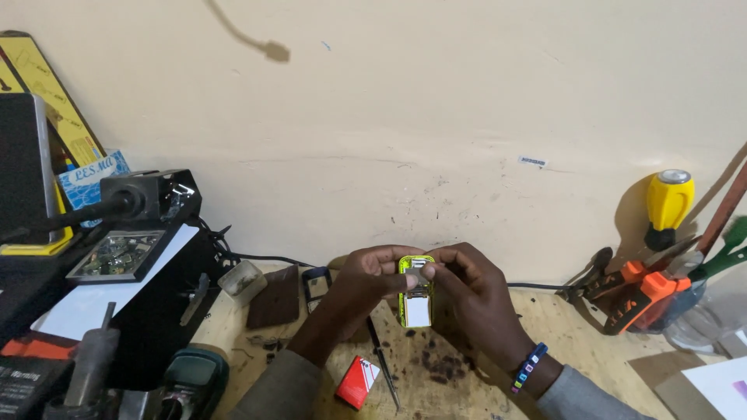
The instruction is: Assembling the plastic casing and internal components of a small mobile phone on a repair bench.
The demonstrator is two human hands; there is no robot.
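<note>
I hold a small yellow-green device (415, 302) with a white panel on its lower half, upright above the wooden bench. My left hand (366, 284) grips its left edge. My right hand (471, 292) grips the right edge, with fingertips pressed on the device's top end. A beaded bracelet (529, 367) circles my right wrist. Below the device, thin black tweezers (384, 365) lie on the bench beside a small red and white box (357, 382).
A black station with a nozzle (148, 198) and a tray of small parts (117, 257) stand at the left. A brown pad (274, 297) lies behind my left hand. At the right, a jar holds orange-handled pliers (642, 295) and a yellow-handled tool (668, 201). White paper (720, 385) lies at bottom right.
</note>
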